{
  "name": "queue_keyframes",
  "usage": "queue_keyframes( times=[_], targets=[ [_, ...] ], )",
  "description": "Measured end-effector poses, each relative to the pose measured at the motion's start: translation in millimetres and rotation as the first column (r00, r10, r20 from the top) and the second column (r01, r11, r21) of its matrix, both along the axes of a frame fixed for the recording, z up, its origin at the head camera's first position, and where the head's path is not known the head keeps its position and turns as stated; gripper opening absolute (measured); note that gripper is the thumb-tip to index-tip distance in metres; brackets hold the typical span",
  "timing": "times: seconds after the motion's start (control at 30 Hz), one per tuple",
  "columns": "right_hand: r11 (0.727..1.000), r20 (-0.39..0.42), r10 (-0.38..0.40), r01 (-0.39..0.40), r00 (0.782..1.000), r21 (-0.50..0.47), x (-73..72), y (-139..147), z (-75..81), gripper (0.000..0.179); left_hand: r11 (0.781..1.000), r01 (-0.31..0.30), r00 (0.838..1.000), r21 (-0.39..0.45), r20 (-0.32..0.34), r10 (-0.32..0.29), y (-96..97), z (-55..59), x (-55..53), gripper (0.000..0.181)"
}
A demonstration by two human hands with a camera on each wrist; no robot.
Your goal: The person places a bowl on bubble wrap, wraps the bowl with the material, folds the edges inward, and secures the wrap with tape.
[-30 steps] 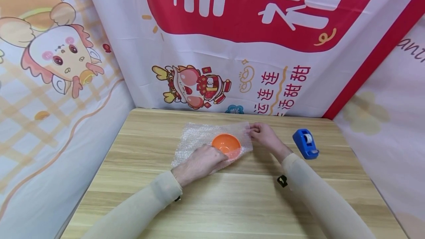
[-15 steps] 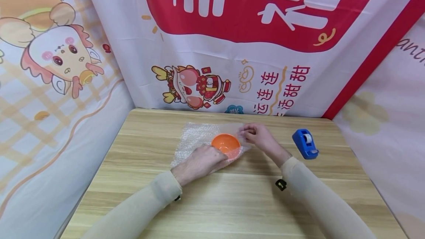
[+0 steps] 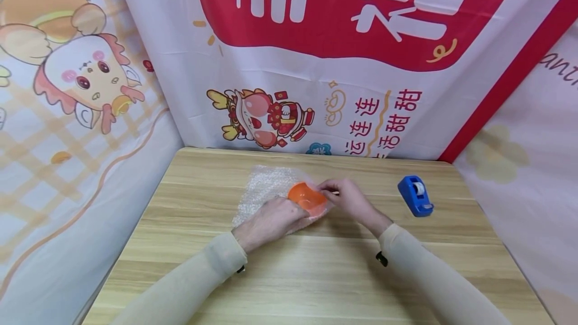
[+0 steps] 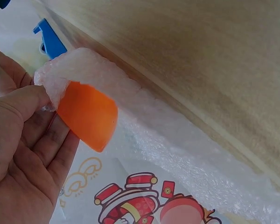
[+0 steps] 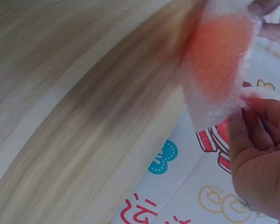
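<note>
An orange bowl (image 3: 303, 195) sits on a sheet of bubble wrap (image 3: 267, 182) on the table. My left hand (image 3: 279, 216) holds the bowl's near side, its thumb pinching a wrapped-over fold against the rim; the left wrist view shows that bubble wrap (image 4: 86, 65) bunched under the thumb. On the bowl's right, my right hand (image 3: 346, 197) pinches the sheet's edge between thumb and fingers, right at the rim. Seen from the right wrist, the outer side of the bowl (image 5: 219, 56) shows through the bubble wrap (image 5: 200, 114). The far left part of the sheet lies flat.
A blue tape dispenser (image 3: 415, 196) stands on the wooden table (image 3: 298, 280), right of my right hand. Behind the table hangs a printed cloth (image 3: 280, 71), with more cloth along both sides.
My right hand has moved left, drawing the right side of the bubble wrap in over the bowl's rim. The left hand keeps its hold in place.
</note>
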State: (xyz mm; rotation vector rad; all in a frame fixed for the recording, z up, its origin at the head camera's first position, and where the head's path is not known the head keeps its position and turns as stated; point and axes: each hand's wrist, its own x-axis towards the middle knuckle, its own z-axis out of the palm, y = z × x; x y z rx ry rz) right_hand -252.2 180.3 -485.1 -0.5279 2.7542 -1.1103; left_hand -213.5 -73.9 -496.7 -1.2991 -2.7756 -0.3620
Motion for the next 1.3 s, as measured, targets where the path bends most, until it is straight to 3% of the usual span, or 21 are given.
queue_keyframes(
  times=[0.13, 0.23, 0.4, 0.6, 0.7, 0.83, 0.93, 1.03, 1.13, 1.3],
  targets=[
    [0.993, -0.038, 0.06, -0.056, 0.998, 0.1, 5.5, -0.1, -1.4, 0.026, 1.0, -0.006, 1.0, -0.015, 0.004, 0.006, -0.3, 1.1, -0.5, 0.019],
    [0.974, -0.09, 0.141, -0.122, 0.986, 0.191, 8.7, 2.2, -1.3, 0.028, 1.0, -0.007, 1.0, -0.025, 0.012, 0.007, -0.5, 2.3, -1.0, 0.02],
    [0.894, -0.163, 0.352, -0.28, 0.921, 0.351, 12.0, 11.7, -3.1, 0.035, 1.0, -0.003, 0.999, -0.001, 0.034, 0.003, 0.0, 3.1, -1.9, 0.02],
    [0.818, -0.16, 0.482, -0.377, 0.861, 0.434, 13.0, 24.8, -14.8, 0.055, 1.0, -0.014, 0.999, -0.015, 0.044, 0.014, 1.5, 3.8, -0.8, 0.019],
    [0.801, -0.19, 0.515, -0.39, 0.836, 0.454, 12.8, 28.3, -20.5, 0.046, 1.0, -0.007, 0.999, 0.006, 0.045, 0.006, 1.8, 3.7, -0.4, 0.019],
    [0.782, -0.184, 0.522, -0.381, 0.833, 0.493, 14.9, 28.2, -20.0, 0.043, 0.996, 0.0, 0.998, 0.086, 0.064, -0.006, -2.5, 5.1, -1.2, 0.022],
    [0.751, -0.2, 0.544, -0.366, 0.815, 0.55, 15.6, 26.6, -19.0, 0.043, 0.992, -0.031, 0.993, 0.12, 0.117, 0.017, -10.6, 10.5, -2.1, 0.026],
    [0.726, -0.231, 0.569, -0.349, 0.789, 0.593, 14.9, 26.2, -19.9, 0.042, 0.989, -0.097, 0.983, 0.112, 0.169, 0.077, -20.4, 17.2, -6.2, 0.027],
    [0.718, -0.244, 0.579, -0.344, 0.778, 0.605, 15.0, 26.4, -20.0, 0.043, 0.982, -0.16, 0.968, 0.105, 0.211, 0.135, -28.5, 21.7, -15.2, 0.03],
    [0.738, -0.228, 0.569, -0.368, 0.79, 0.566, 14.9, 26.8, -20.0, 0.045, 0.968, -0.231, 0.953, 0.101, 0.226, 0.204, -41.9, 22.5, -32.5, 0.032]
  ],
)
